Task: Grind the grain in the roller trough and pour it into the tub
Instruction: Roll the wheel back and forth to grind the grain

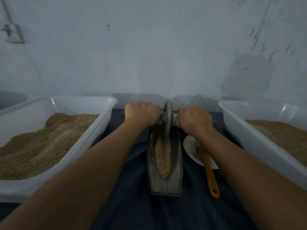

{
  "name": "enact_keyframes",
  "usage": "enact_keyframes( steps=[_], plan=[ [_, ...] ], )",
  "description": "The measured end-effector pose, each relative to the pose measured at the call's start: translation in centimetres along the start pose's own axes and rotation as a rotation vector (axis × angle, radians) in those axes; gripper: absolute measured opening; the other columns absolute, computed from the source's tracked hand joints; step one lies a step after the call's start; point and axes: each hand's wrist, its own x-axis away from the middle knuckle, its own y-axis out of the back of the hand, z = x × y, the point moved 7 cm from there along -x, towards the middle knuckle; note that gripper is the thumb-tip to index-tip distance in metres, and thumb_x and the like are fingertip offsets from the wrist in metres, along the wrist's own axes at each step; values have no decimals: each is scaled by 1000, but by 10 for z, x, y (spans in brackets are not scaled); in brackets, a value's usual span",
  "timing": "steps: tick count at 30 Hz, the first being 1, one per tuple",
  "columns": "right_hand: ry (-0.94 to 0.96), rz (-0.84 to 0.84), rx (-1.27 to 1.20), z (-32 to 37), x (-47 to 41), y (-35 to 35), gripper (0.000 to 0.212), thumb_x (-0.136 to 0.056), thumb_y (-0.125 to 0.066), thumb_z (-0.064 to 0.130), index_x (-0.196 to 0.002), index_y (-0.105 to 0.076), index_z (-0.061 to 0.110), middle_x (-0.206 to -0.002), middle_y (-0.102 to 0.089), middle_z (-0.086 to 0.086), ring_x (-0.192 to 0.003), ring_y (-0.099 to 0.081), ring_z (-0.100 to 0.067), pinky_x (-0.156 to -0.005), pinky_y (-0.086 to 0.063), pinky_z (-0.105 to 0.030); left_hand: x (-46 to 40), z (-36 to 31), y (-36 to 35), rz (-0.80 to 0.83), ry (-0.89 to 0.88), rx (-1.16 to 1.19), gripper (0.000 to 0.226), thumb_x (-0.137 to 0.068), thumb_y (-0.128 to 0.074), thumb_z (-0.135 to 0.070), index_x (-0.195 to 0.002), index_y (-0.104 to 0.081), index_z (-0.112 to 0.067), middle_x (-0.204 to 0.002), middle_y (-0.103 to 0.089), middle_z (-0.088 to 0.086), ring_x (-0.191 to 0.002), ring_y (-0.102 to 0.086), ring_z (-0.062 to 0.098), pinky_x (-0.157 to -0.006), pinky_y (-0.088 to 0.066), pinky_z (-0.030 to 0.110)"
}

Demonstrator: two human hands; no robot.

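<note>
Arms reach straight forward; left hand [141, 113] and right hand [194, 119] each grip the roller's axle [174, 116], disc [166, 120] seemingly upright in the grain-filled trough [177, 163].

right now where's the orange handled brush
In the head view the orange-handled brush lies right of the metal trough, bristle end on the white plate, beside the right arm and the right tub.

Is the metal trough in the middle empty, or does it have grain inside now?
Not empty. A strip of pale grain lies along the groove of the trough, from under the roller wheel almost to the near end.
</note>
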Motion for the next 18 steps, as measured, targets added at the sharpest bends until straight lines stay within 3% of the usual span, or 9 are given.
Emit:
enact_keyframes(
  steps=[3, 4, 6, 8, 11, 12, 14, 16, 18],
  plan=[
    [75, -120, 31, 11, 29, 15, 24, -99, -42, 17, -75, -37, 16, -86, -64, -10, -73, -52, -27, -58, -33, -36, 42, 1, 2, -100, -69, -22, 25, -103, -34, -31, -93, -56, -26, -105, -69, 4, -94, -66, 32, -65, -38, 37],
    [87, -184, 1, 14, 43, 22, 24, -101, -39, 18, -79, -48, 13, -86, -66, -10, -78, -59, -30, -58, -39, -36, 62, 1, 2, -150, -92, -30, 24, -104, -31, -33, -95, -52, -25, -100, -68, 2, -88, -66, 30, -62, -38, 36],
    [81, -287, -79, 20, 74, 39, 45, -106, -29, 27, -103, -70, 7, -104, -74, -9, -98, -68, -34, -68, -53, -39, 101, 7, 6, -230, -109, 31, 38, -106, -22, -37, -114, -56, -23, -101, -70, -3, -84, -66, 23, -59, -43, 33],
    [107, -375, -126, 23, 105, 52, 56, -108, -25, 35, -127, -69, 6, -121, -73, -7, -115, -68, -29, -79, -57, -38, 131, 13, 17, -311, -97, 190, 55, -106, -14, -42, -135, -58, -24, -123, -70, -7, -99, -69, 16, -71, -53, 34],
    [108, -332, -106, 17, 119, 49, 61, -108, -19, 43, -135, -65, 12, -124, -72, -3, -118, -68, -23, -79, -57, -35, 142, 11, 25, -379, -98, 247, 60, -107, -17, -44, -144, -57, -20, -136, -66, -3, -121, -65, 17, -91, -55, 40],
    [94, -292, -99, 15, 113, 47, 65, -108, -13, 45, -135, -64, 15, -122, -73, -3, -115, -69, -23, -75, -56, -34, 135, 10, 26, -379, -103, 236, 58, -106, -19, -42, -143, -58, -20, -135, -67, -1, -119, -66, 19, -90, -54, 40],
    [60, -203, -50, 12, 88, 39, 63, -106, -9, 44, -126, -63, 18, -110, -74, -4, -100, -71, -26, -62, -51, -35, 106, 6, 20, -308, -115, 120, 49, -106, -26, -37, -132, -63, -20, -123, -71, 1, -101, -70, 27, -72, -50, 37],
    [77, -139, 26, 12, 50, 22, 31, -105, -26, 33, -101, -51, 15, -95, -69, -7, -74, -61, -28, -53, -40, -32, 66, 3, 7, -187, -106, 11, 34, -105, -31, -34, -113, -60, -19, -110, -69, 3, -89, -68, 32, -61, -38, 36],
    [66, -45, 46, 9, 14, 14, 11, -101, -39, 19, -90, -38, 19, -97, -65, -10, -68, -45, -24, -56, -34, -33, 23, 11, -6, -53, -6, 93, 29, -105, -30, -34, -103, -55, -19, -112, -65, 7, -96, -64, 33, -67, -36, 38]
  ],
)
